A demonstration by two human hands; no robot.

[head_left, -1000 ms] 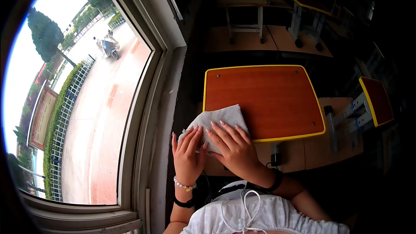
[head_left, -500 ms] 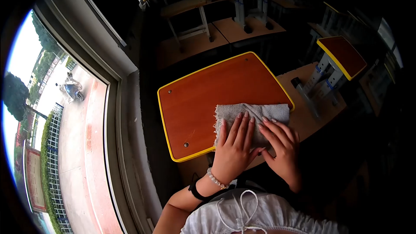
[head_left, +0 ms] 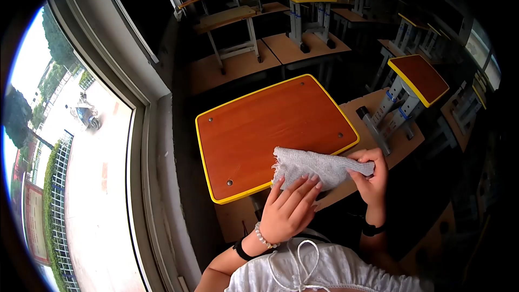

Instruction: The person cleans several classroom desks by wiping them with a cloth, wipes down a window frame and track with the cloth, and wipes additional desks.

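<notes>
From here I see the yellow-rimmed seat [head_left: 270, 124]; across its near edge, toward the right corner, lies the grey cloth [head_left: 311, 163], long axis left-right. My right hand [head_left: 374, 181] pinches its right end; my left hand [head_left: 286, 211], fingers extended, touches its near side.

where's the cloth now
In the head view, right of centre, the grey cloth overlaps the near edge of the stool seat, left hand against it, right hand gripping its right end.
</notes>
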